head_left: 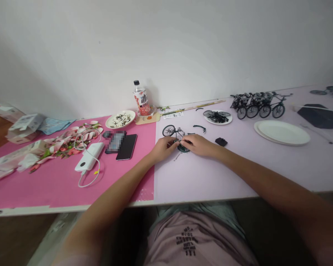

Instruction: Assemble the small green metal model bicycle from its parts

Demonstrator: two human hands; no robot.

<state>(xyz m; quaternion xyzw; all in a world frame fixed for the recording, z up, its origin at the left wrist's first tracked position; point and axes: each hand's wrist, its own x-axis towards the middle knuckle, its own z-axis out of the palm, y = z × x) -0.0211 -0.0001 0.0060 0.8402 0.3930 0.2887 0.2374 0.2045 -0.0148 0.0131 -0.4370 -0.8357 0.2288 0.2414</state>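
White wall (183, 55) rises behind a desk (227, 177) covered in pink on the left and pale lilac on the right. On the lilac part, close to the colour seam, a toy bike (177, 135) lies between the person's two hands. Left hand (163, 149) and right hand (198, 144) meet over it, the fingers of each drawn nearly together and pinching it near its lower wheel; exactly which part they grip is too small to tell. Beside the right hand lies a small black piece (221, 142), and beyond it a dark curved strip (200, 128). Farther back are a plate (230, 120) of black parts and a row of upright bikes (252, 111), with stacked white plates (284, 133) nearer. Over the pink stand a drink bottle (142, 100), a black phone (127, 147) and a white power bank (89, 158), lying beside scattered petals (72, 142).
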